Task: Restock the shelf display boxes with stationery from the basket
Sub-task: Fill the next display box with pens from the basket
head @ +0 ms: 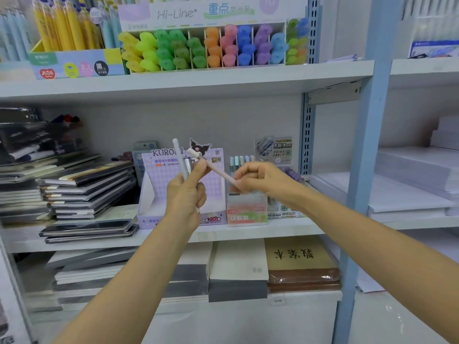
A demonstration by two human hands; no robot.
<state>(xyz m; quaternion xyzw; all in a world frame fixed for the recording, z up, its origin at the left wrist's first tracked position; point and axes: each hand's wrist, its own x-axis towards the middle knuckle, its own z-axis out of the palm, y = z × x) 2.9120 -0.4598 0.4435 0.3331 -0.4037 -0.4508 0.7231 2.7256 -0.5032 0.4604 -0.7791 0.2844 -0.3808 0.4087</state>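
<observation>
Hovering in front of the purple Kuromi display box (159, 175), both hands share a pale pink pen (216, 168). The right hand (255, 177) curls round its lower end, off the box's right edge, while the left hand (185, 192) pinches its upper end and also clasps a white pen (180, 157) upright before the box's header card. Just beside the box's right wall stands a smaller pink display box (246, 209) holding pastel pens (239, 161). On the shelf above it, a Hi-Line box (211, 11) holds rows of coloured highlighters (198, 50).

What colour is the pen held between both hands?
The pen is pale pink, seen best in the head view.
</observation>
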